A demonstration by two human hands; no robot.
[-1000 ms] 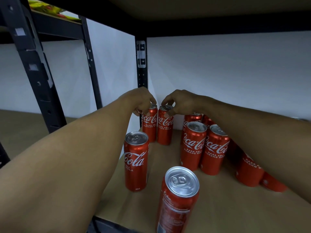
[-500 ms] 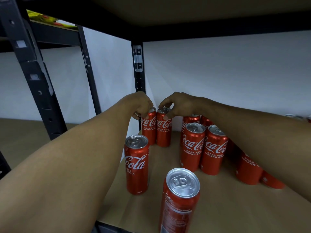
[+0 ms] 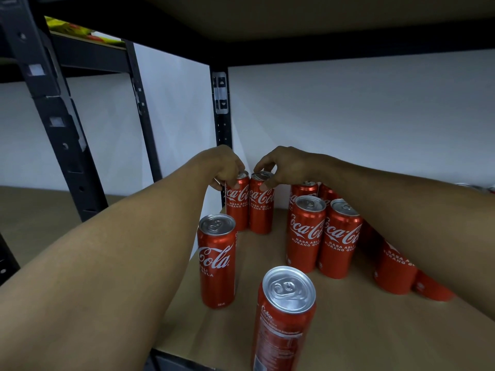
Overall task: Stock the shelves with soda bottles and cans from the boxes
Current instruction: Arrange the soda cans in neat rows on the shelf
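Note:
Two slim red cola cans stand side by side at the back left corner of the brown shelf board (image 3: 348, 330). My left hand (image 3: 223, 167) grips the top rim of the left back can (image 3: 237, 207) with curled fingers. My right hand (image 3: 281, 167) pinches the rim of the right back can (image 3: 261, 210). Both cans are upright on the board and touch each other. My forearms reach in from the front.
More red cans stand loose: one at front left (image 3: 217, 261), one nearest me (image 3: 284, 317), a pair in the middle (image 3: 324, 236), others under my right arm. Black shelf posts (image 3: 221, 108) stand at left; another shelf board lies close overhead. A white wall closes the back.
Both hands stay on the two back cans. The cans sit a touch lower and steadier in view; little else has moved beyond a small camera shift.

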